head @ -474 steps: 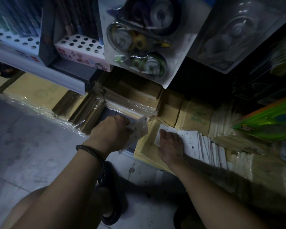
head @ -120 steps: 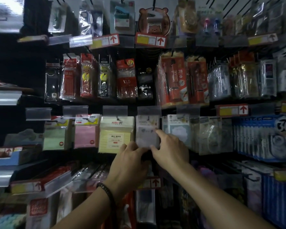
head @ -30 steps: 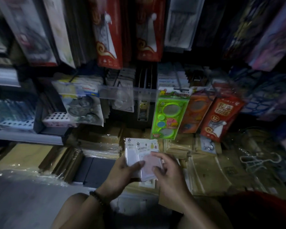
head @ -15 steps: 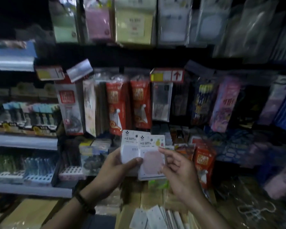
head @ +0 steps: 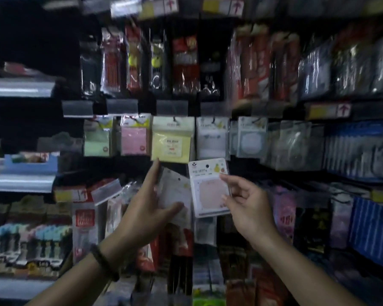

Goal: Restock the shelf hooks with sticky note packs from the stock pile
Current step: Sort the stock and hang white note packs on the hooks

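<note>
Dim shop aisle, motion blur. Right hand (head: 248,208) pinches the pink sticky note pack (head: 209,188) by its right edge, thumb on the front and fingers curled behind. The pack faces the camera with its long axis near vertical. Its header and hang hole are on top, pointing up at the hooks. It sits just below the hanging white pack (head: 212,138) and does not touch it.

Left hand (head: 146,206) holds a pale pack (head: 175,191), thumb across the lower front and long fingers straight up behind it. This pack is tilted, hole end up. Too blurred to tell whether it is one pack or several. It is just left of the pink one, with their edges almost meeting. Dark bracelet (head: 104,261) on the left wrist.

The far hook row above the hands, left to right: green pack (head: 97,139), pink hanging pack (head: 134,139), yellow pack (head: 171,141), then the white one. All hang upright. The left fingertips reach the yellow pack's bottom left corner.
</note>
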`<state>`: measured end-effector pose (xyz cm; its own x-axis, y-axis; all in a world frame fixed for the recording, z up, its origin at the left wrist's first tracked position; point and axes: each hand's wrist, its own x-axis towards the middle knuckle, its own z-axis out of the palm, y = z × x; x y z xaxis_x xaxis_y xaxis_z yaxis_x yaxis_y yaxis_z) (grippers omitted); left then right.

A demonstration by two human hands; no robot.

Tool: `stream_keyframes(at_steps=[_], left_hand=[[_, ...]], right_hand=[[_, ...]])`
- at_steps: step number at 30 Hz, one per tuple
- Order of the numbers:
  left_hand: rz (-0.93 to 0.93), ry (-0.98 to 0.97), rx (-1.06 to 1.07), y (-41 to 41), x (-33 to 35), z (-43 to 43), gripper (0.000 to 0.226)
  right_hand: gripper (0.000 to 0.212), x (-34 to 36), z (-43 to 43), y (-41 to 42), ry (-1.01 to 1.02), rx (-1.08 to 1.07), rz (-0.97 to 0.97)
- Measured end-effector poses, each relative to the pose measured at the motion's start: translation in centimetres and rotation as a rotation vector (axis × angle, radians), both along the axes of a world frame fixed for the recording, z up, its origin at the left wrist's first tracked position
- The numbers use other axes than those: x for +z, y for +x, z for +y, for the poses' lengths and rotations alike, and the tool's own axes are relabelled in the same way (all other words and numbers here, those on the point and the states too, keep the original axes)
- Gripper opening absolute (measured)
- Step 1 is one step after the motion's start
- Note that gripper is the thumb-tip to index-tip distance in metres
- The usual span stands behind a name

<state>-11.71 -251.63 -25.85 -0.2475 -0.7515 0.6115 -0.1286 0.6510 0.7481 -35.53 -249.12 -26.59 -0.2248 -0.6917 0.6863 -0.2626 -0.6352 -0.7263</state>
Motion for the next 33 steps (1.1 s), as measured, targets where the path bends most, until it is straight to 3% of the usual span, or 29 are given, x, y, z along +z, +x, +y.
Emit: stream_keyframes(at_steps=[2,4,7,10,16,24,33], left_hand=[[-0.113,-0.104,0.053,0.2,2.5,-0.4,0.103],[-0.209,-0.158,0.114,0.2,4.6,-0.8,0.084],[-0.259,-0.132,0.117,0.0,6.8,-1.8,0.060],[-0.286,-0.119,0.077,-0.2,8.2,-2.5,0.050],[-0.249,-0.122,0.059,-0.1,9.7,-3.4,0.042],[-0.257,-0.113,0.014,0.2,9.5,-4.3,0.040],[-0.191,0.005,-0.133,-1.3,8.6,-4.1,0.051]], right_hand=[[0.053,2.3,-1.4,-0.5,-0.041,-0.030,-0.034],[0.058,4.2,-3.0,-0.7,-0.084,-0.075,-0.041],[0.061,6.2,-5.3,-0.7,-0.126,-0.122,-0.018],[0.055,7.6,-6.7,-0.6,-0.173,-0.146,-0.027],[0.054,9.2,-7.9,-1.1,-0.243,-0.169,-0.018],[0.049,9.4,-9.7,-1.6,-0.128,-0.315,0.083],[0.056,10.5,-8.7,-1.2,0.071,-0.758,0.569]])
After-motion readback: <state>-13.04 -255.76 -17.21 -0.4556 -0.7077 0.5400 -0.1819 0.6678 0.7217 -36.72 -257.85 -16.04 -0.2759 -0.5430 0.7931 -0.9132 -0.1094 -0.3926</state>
